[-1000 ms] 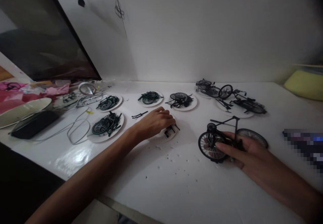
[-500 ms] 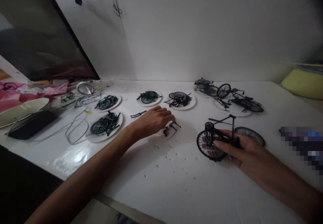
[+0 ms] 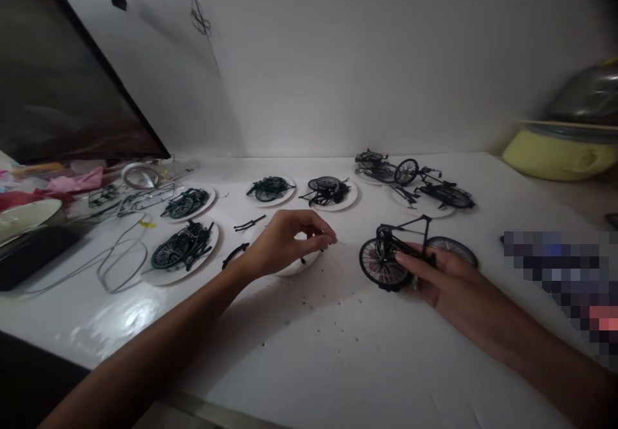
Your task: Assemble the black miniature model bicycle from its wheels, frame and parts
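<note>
My right hand is closed round a black miniature bicycle, its fingers behind the spoked wheel and the thumb in front. A second wheel shows past that hand; I cannot tell if it is joined on. My left hand is in a pinch above and in front of a white paper plate. A thin sliver pokes from its fingertips, too small to name. Dark small parts partly show on that plate. A black bicycle fork lies on the table just behind my left wrist.
Several paper plates with dark bicycle parts stand along the table. Tiny dark bits are scattered in front of me. At the left are a grey cable and a dark screen; a yellow pot stands far right.
My left hand has lifted off the small parts on the plate and come nearer the bicycle, fingertips pinched. The view has swung right. My right hand keeps its grip on the bicycle.
</note>
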`<state>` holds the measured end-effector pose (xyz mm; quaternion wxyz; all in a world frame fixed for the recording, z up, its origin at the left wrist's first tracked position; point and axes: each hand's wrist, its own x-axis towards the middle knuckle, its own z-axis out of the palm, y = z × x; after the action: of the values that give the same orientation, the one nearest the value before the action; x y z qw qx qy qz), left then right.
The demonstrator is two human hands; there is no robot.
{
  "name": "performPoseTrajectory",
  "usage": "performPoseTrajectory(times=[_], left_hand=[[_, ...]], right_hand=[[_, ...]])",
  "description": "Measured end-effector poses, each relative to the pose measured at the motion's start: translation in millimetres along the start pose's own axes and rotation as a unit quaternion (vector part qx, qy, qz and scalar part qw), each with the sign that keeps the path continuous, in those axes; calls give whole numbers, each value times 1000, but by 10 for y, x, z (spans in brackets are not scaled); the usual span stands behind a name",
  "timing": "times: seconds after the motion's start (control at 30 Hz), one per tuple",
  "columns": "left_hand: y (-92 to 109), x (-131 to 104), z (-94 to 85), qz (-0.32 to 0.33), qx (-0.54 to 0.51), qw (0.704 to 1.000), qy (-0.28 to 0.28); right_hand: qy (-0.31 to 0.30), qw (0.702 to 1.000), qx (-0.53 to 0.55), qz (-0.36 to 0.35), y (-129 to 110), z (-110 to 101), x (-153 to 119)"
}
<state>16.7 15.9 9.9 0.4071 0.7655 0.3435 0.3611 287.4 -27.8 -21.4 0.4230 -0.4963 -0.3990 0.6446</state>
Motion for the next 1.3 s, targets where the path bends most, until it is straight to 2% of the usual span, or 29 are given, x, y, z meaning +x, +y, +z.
performPoseTrajectory(times=[0.1,0.27,0.37,0.53,0.77,1.3], left_hand=[[107,-51,155,-6,4,1000,-5],[239,-141,399,27,10,1000,-3],[254,-168,523,53,-1,999,8],[211,-164,662,110,58,992,11],[207,-172,713,141,136,979,46],[202,-185,692,117,188,975,13]], right_hand=[[-16,1000,5,-8,-24,38,-30],[-58,997,46,-12,-28,92,-67],[-59,996,71,-7,-17,133,-84],[-65,994,86,-8,23,212,-104],[-89,994,59,2,41,265,-146],[-111,989,94,-7,6,260,-189]])
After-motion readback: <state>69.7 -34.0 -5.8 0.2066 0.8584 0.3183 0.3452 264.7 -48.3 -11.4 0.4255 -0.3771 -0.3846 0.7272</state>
